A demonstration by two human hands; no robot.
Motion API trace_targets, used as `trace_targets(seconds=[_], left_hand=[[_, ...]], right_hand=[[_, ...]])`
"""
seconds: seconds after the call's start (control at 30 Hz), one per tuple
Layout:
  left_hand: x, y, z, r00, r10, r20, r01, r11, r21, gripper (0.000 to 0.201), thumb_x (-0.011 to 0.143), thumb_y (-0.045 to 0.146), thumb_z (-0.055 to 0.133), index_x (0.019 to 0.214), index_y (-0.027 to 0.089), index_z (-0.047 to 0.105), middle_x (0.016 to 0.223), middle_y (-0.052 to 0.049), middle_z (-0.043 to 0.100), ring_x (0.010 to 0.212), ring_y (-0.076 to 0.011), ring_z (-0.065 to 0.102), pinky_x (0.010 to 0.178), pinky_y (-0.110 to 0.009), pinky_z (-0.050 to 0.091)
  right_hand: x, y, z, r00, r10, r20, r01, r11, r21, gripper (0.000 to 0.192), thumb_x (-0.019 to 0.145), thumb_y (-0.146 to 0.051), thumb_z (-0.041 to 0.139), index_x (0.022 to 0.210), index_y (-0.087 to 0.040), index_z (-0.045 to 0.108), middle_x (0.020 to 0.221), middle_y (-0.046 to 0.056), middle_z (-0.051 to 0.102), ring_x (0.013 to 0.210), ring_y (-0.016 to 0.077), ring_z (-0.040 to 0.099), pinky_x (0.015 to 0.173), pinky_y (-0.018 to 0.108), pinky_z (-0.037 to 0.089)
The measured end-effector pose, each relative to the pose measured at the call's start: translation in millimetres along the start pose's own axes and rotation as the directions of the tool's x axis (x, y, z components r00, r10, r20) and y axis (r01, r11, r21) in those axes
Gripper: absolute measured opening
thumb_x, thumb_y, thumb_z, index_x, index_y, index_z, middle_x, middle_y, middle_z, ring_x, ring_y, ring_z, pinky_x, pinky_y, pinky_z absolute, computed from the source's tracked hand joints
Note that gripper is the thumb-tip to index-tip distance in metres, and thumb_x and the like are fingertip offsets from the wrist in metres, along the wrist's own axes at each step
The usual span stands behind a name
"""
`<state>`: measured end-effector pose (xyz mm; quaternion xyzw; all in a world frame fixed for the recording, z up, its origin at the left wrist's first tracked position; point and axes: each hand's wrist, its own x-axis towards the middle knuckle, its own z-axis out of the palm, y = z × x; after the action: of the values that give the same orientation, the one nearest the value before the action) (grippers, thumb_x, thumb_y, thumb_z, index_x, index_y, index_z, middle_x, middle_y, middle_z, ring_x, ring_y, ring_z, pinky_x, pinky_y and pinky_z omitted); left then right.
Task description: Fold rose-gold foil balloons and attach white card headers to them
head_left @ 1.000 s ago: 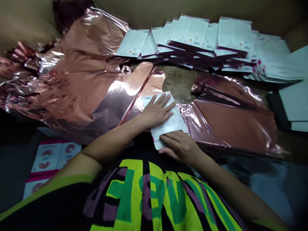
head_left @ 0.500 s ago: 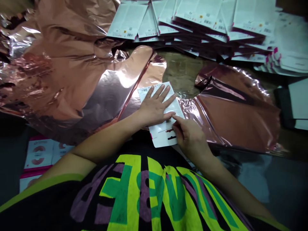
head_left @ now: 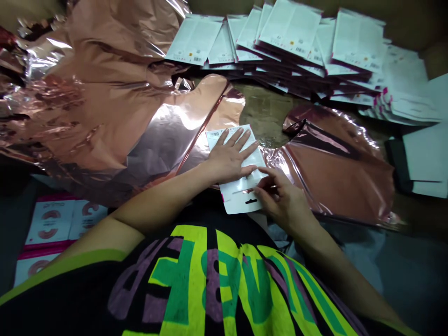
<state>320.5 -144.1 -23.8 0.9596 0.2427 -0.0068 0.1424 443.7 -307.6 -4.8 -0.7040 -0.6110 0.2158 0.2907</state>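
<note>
**Hands Flatten a White Packet Amid Rose-Gold Foil**

Across the upper left of the frame we see a crumpled heap of rose-gold foil [head_left: 105, 102]. A second, flatter foil sheet [head_left: 339, 163] lies at centre right. Rows of stacked white packets [head_left: 301, 42] fan along the upper edge. At lower left sit pink-edged printed cards [head_left: 52, 224].

At centre frame lies a single white packet [head_left: 241, 193], its slotted end nearest us. Our left hand [head_left: 229, 156] presses flat on it, fingers spread wide. Our right hand [head_left: 283, 200] touches its right edge, fingers curled narrow, thumb and forefinger pinching at the packet's flap.
</note>
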Motion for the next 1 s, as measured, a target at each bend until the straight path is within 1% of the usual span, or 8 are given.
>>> trace_targets(seconds=[0.23,0.3,0.4,0.47,0.6,0.73,0.83,1.0], left_hand=[[-2,1,-2.4,1.0,-0.01,0.004,0.01,0.999,0.043,0.07,0.094,0.059,0.038,0.154,0.025,0.026,0.164,-0.007,0.015,0.152,-0.0278,0.005,0.121,-0.052,-0.001],[-2,1,-2.0,1.0,-0.006,0.013,0.006,0.999,0.043,0.071,0.093,0.059,0.038,0.154,0.025,0.025,0.164,-0.006,0.015,0.152,-0.0279,0.005,0.121,-0.052,0.0],[1,-2,-1.4,0.999,0.004,0.035,-0.004,1.0,0.021,0.072,0.093,0.061,0.037,0.155,0.025,0.025,0.164,-0.006,0.015,0.152,-0.0286,0.004,0.121,-0.053,-0.001],[3,-3,-3.2,0.999,0.036,0.024,-0.036,0.999,0.007,0.075,0.093,0.062,0.039,0.155,0.023,0.023,0.164,-0.007,0.015,0.151,-0.0291,0.006,0.122,-0.051,0.001],[-4,0,-14.5,0.978,0.148,-0.147,-0.142,0.989,0.051,0.054,0.094,0.047,0.048,0.14,0.019,0.047,0.15,-0.011,0.042,0.141,-0.0319,0.029,0.116,-0.046,0.024],[-48,11,-18.0,0.943,0.307,-0.132,-0.299,0.951,0.073,0.051,0.092,0.06,0.048,0.11,0.015,0.063,0.11,-0.014,0.064,0.106,-0.031,0.057,0.092,-0.044,0.046],[-85,12,-4.7,0.89,0.414,-0.19,-0.402,0.91,0.099,0.056,0.084,0.063,0.06,0.107,0.012,0.062,0.116,-0.017,0.064,0.115,-0.0349,0.056,0.099,-0.049,0.045],[-98,1,21.2,0.861,0.288,-0.419,-0.306,0.952,0.025,0.024,0.099,0.031,0.046,0.098,0.014,0.063,0.111,-0.012,0.069,0.112,-0.0229,0.063,0.103,-0.04,0.049]], right_hand=[[17,3,10,0.993,-0.121,-0.01,0.114,0.96,-0.255,0.043,0.09,-0.021,0.045,0.132,-0.008,0.049,0.096,0.015,0.065,0.086,0.0254,0.062,0.076,0.04,0.051],[12,-1,-2,0.991,-0.08,0.106,0.097,0.98,-0.175,0.047,0.092,-0.023,0.045,0.137,-0.011,0.045,0.094,0.012,0.066,0.08,0.0221,0.062,0.069,0.035,0.051],[-7,-4,-34,0.825,-0.118,0.553,0.033,0.986,0.162,0.05,0.095,-0.032,0.05,0.142,-0.019,0.041,0.081,0.003,0.065,0.064,0.014,0.061,0.056,0.025,0.048],[-18,-1,-50,0.742,-0.138,0.656,0.018,0.982,0.186,0.04,0.094,-0.039,0.055,0.13,-0.023,0.054,0.075,0.001,0.064,0.061,0.0132,0.06,0.053,0.024,0.048],[-20,15,-40,0.948,-0.209,0.241,0.265,0.937,-0.228,0.037,0.082,-0.048,0.07,0.108,-0.021,0.066,0.101,0.011,0.065,0.087,0.0245,0.063,0.072,0.038,0.054],[-11,28,-8,0.896,-0.43,0.114,0.44,0.819,-0.367,0.015,0.091,-0.029,0.06,0.103,-0.021,0.067,0.105,0.01,0.066,0.095,0.024,0.059,0.083,0.04,0.049],[-9,31,3,0.881,-0.471,0.036,0.449,0.813,-0.371,0.012,0.091,-0.024,0.058,0.098,-0.021,0.067,0.099,0.009,0.067,0.089,0.0221,0.058,0.08,0.038,0.049],[-2,23,6,0.92,-0.386,-0.069,0.356,0.896,-0.264,0.014,0.092,-0.025,0.055,0.092,-0.021,0.067,0.102,0.01,0.066,0.091,0.0214,0.059,0.079,0.036,0.05]])
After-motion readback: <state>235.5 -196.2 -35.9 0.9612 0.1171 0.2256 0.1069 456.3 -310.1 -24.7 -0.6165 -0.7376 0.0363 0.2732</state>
